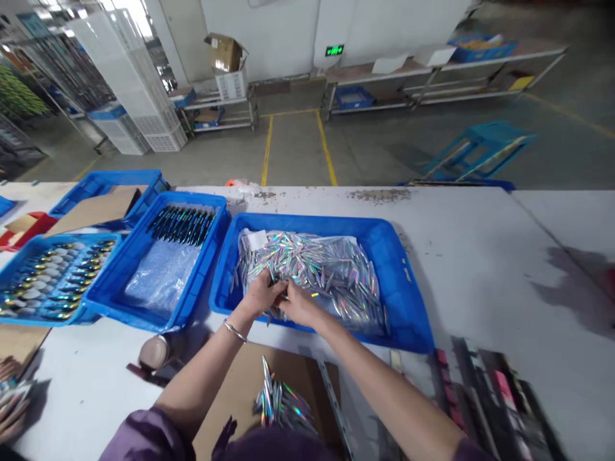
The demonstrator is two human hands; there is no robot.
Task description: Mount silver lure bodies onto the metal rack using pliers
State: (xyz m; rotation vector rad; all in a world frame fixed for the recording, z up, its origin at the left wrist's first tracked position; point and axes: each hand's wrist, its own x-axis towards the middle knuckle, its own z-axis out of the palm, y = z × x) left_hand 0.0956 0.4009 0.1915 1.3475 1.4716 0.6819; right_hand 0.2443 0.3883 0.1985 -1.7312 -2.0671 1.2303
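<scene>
Many slim silvery, rainbow-shining pieces (331, 275) lie heaped in a large blue tray (408, 301). Over the near left part of the heap, my left hand (261, 294) and my right hand (298, 303) meet with fingers bent inward. Both sets of fingers are closed around the same spot among the pieces; what they pinch is too small to name. A silver bracelet (235, 331) circles my left wrist. Nearer my body, a smaller pile of the same shiny pieces (283, 403) rests on brown cardboard (240, 378).
Left of the large tray, a blue tray (180, 307) holds dark lures (180, 224) and bubble wrap; another (48, 320) holds gold-tipped lures. A round jar (154, 352) stands in front. Dark and pink strips (504, 390) lie at right. Part of another person's hand (12, 410) shows far left.
</scene>
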